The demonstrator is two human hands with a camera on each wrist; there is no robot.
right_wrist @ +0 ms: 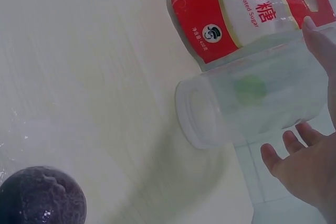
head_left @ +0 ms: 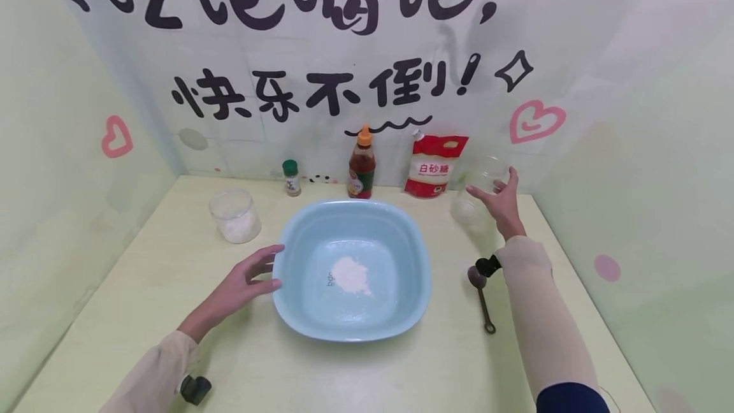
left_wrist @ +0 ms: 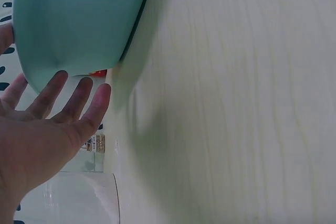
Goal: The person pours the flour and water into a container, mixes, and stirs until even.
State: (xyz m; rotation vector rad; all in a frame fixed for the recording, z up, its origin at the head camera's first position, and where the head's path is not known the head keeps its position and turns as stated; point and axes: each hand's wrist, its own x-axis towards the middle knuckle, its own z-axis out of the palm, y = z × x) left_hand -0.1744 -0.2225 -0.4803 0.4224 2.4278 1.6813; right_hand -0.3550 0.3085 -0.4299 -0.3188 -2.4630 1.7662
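Observation:
A light-blue plastic basin (head_left: 352,320) holds a small heap of white powder (head_left: 351,275). My left hand (head_left: 250,279) is at the basin's left rim, thumb and fingers spread; in the left wrist view its fingers (left_wrist: 96,106) look nearly straight beside the outer wall. At the back right stands a clear cylindrical jar (right_wrist: 252,98) with nothing visible inside. My right hand (head_left: 503,206) is spread wide around it, thumb on one side and fingers on the other. Some of those fingertips (right_wrist: 270,156) stand apart from the jar; whether the thumb touches is unclear.
Along the back wall stand a green-capped shaker (head_left: 291,180), an orange-capped sauce bottle (head_left: 362,167) and a red white-sugar pouch (head_left: 434,167). A clear jar of white powder (head_left: 237,222) is at left. A dark spoon (head_left: 482,298) lies right of the basin, near the right forearm.

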